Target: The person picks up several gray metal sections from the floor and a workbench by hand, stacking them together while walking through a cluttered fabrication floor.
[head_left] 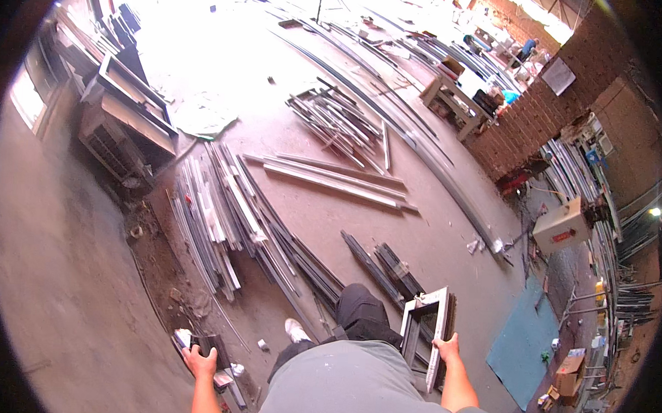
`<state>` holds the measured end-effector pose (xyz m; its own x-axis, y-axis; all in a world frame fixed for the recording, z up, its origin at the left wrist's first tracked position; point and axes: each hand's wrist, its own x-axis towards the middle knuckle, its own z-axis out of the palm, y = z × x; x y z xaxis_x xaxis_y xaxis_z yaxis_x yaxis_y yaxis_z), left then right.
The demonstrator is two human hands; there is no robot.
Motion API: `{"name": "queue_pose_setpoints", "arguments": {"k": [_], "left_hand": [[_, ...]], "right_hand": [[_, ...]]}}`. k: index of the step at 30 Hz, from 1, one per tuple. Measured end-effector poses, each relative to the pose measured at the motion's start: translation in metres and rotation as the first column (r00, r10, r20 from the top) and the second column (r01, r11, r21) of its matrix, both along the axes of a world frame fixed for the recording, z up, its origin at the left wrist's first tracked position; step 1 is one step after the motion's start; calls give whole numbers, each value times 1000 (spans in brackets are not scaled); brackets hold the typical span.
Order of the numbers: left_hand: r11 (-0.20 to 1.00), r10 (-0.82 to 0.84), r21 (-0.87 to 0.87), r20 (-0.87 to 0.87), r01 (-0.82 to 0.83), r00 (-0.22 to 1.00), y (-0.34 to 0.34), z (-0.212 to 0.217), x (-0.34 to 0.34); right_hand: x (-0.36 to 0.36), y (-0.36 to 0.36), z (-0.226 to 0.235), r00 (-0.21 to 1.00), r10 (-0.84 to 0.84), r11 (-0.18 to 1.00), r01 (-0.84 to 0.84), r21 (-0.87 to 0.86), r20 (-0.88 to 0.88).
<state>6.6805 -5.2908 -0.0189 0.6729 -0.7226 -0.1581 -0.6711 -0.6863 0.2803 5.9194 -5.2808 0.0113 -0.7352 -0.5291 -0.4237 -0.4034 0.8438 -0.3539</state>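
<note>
Dusty workshop floor [433,240]; pale rectangular metal frame [428,321] in right hand [447,349].

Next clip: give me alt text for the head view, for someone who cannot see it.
The right hand grips a small white metal window frame held upright at the person's side, while the left hand hangs open and empty. Below lies a concrete workshop floor strewn with bundles of long metal profiles.

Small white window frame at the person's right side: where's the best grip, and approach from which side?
Grip the long outer rail of the white window frame, coming from its right edge, where the right hand already clasps it. The frame stands roughly upright on its end, open in the middle, so the fingers can wrap that thin rail. The left hand is off to the other side, near floor scraps.
</note>
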Motion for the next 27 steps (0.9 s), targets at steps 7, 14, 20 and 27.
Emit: {"name": "queue_pose_setpoints", "arguments": {"k": [7,14,20,27], "left_hand": [[996,-67,-59,6,67,998,-132,-2,13],[993,80,81,63,-85,995,-296,-24,7],[977,138,145,125,-156,982,-459,4,6],[991,112,59,105,-119,988,-721,13,8]], "right_hand": [[35,-168,-31,994,107,988,-108,112,13],[27,-411,-112,977,136,961,-171,219,167],[47,-649,-103,951,229,915,-283,289,207],[56,-931,-46,896,384,923,-377,-75,222]]}}
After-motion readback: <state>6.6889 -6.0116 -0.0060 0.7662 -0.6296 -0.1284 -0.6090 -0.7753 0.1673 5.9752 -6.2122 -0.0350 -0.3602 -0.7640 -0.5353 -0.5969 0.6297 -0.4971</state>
